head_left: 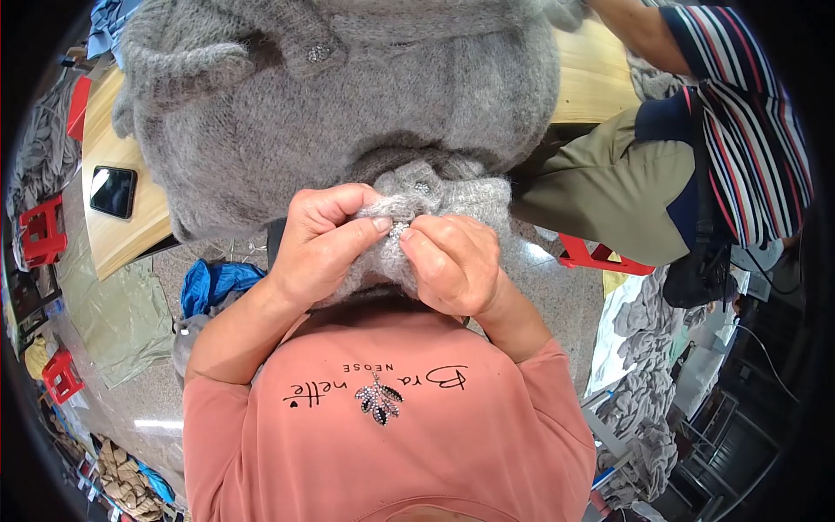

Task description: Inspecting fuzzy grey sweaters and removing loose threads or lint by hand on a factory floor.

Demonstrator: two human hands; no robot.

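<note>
A fuzzy grey knitted garment (483, 200) is gathered in front of my chest, in both hands. My left hand (323, 239) is closed in a pinch on its edge, thumb pointing to the right. Close beside it my right hand (454, 261) is also closed, fingers curled around the knit. Between the two thumbs sits a sparkly round button (397, 233). A second sparkly button (422, 187) shows on the knit just beyond. Whether a small tool or thread is in the fingertips cannot be seen.
A large heap of grey knitwear (365, 104) covers much of the wooden table (130, 226). A black phone (113, 191) lies at its left. Another person in a striped shirt (739, 157) stands at the right. Red stools (43, 233) and a blue cloth (217, 285) are nearby.
</note>
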